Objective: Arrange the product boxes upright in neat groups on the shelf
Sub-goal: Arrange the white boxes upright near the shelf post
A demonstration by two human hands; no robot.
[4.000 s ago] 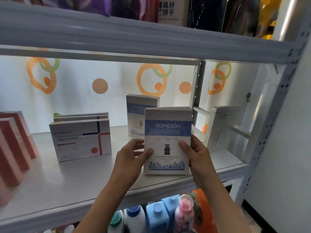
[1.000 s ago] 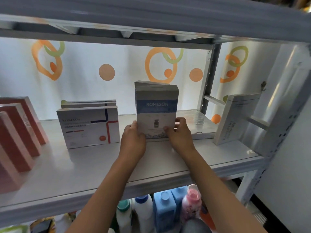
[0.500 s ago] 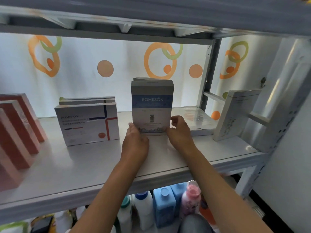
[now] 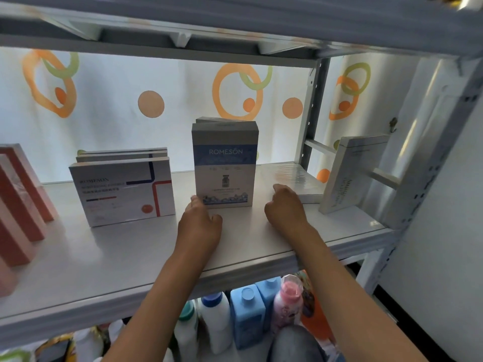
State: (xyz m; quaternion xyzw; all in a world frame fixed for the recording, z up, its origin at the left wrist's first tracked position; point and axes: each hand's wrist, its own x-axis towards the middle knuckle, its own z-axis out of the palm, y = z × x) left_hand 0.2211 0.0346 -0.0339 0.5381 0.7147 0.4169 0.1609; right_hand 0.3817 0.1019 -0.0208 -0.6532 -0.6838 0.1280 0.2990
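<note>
Between the two hands, the blue-and-white upright cardboard box (image 4: 224,165) stands released on the grey shelf (image 4: 130,257); left hand (image 4: 200,226) and right hand (image 4: 286,207) hold nothing, fingers loosely curled. Next, probably the flat box (image 4: 292,178) beyond the right fingers.

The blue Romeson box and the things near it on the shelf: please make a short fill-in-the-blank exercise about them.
1. The blue Romeson box stands ____ on the shelf.
2. The word printed on its blue band is ____.
3. The right hand holds ____.
4. The white box at the far right ____ against the rack's frame.

Missing words: upright; ROMESON; nothing; leans
</note>
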